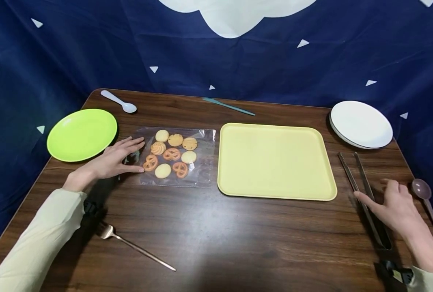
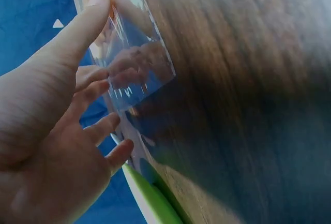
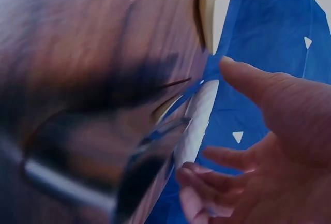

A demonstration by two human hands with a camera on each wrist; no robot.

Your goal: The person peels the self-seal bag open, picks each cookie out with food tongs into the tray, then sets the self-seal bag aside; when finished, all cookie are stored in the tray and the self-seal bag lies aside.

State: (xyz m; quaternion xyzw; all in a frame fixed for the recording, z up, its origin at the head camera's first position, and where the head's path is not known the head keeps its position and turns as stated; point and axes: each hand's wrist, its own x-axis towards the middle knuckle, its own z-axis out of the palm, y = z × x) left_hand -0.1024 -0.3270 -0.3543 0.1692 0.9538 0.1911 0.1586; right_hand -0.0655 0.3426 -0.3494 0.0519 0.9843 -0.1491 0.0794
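At the left edge of a clear plastic bag (image 1: 205,170) of cookies and pretzels (image 1: 171,154), my left hand (image 1: 115,160) has its fingers and thumb spread apart. The left wrist view shows the thumb over the bag's corner (image 2: 137,74); whether it touches is hard to tell. Over on the right, my right hand (image 1: 397,205) is above a pair of metal tongs (image 1: 364,190), which lie on the table with their arms apart. Its thumb overlaps one arm in the head view, while the right wrist view shows nothing held between thumb and fingers.
A yellow tray (image 1: 274,162) lies mid-table. Around it are a green plate (image 1: 82,136), stacked white plates (image 1: 361,123), a white spoon (image 1: 119,101), a teal knife (image 1: 229,106), a copper-coloured fork (image 1: 139,248) and a purple-brown measuring spoon (image 1: 422,189). A blue curtain (image 1: 187,48) hangs behind.
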